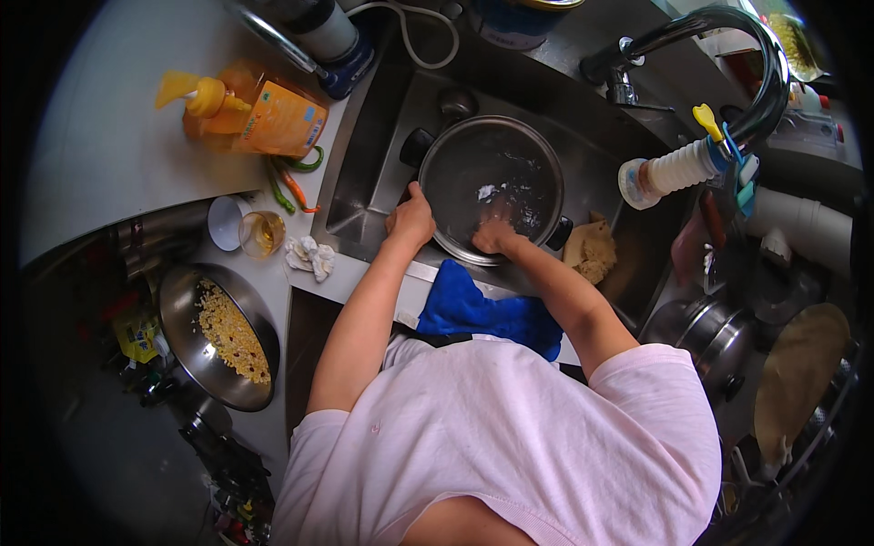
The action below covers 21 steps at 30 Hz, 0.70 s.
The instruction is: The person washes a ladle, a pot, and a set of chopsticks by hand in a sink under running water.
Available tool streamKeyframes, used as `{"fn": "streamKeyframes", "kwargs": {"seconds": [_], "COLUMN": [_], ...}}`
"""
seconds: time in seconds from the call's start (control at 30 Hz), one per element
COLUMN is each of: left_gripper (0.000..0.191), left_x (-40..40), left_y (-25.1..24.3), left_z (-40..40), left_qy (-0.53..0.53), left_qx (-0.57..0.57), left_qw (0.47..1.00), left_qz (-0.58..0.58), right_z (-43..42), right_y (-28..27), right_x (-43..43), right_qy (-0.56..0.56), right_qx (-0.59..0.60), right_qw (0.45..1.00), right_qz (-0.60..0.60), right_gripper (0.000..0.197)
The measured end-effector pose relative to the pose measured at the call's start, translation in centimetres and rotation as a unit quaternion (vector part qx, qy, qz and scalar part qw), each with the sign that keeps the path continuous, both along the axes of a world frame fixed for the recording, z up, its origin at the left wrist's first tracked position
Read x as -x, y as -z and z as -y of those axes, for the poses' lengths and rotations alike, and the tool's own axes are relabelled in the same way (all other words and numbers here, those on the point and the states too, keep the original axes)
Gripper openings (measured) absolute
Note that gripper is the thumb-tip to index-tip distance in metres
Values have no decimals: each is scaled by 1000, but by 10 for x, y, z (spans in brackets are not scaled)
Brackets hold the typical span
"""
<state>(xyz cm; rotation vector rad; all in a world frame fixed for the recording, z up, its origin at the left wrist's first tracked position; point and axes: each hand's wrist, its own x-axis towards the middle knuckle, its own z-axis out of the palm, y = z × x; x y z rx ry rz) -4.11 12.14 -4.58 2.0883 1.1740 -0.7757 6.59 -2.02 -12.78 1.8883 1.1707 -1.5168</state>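
A round stainless-steel pot (471, 164) with two black side handles stands in the sink and holds water. My left hand (412, 217) grips the pot's left side at the rim, thumb pointing up. Inside the pot, my right hand (497, 228) reaches into the water near the front wall. Ripples and bright glints lie around its fingers, which are blurred under the surface; whether they hold anything is hidden. A metal ladle (458, 104) lies just behind the pot. To the right, a tan crumpled cloth or sponge (588, 251) rests on the sink floor.
Over the right of the steel sink (372, 174) hangs a faucet (768, 75) with a white ribbed extension (679, 170). A blue cloth (488, 307) lies at the front edge. Leftward are an orange pump bottle (273, 119), chili peppers (290, 184), a glass cup (261, 234) and a steel bowl of corn kernels (181, 341).
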Motion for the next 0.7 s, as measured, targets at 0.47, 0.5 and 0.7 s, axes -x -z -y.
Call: {"fn": "streamKeyframes", "kwargs": {"seconds": [0.47,0.5,0.7], "left_gripper": [52,52,41], "left_x": [1,2,6], "left_y": [-8,-3,16], "left_z": [-4,-2,0], "left_qy": [-51,-49,-25], "left_qx": [71,74,9], "left_qw": [996,996,999], "left_qz": [10,13,30], "right_z": [-12,-4,19], "right_y": [21,24,19], "right_x": [-67,-63,-14], "right_qy": [138,138,30], "right_qx": [-233,-231,-241], "right_qw": [960,961,967], "right_qz": [68,71,83], "right_gripper": [61,61,59]}}
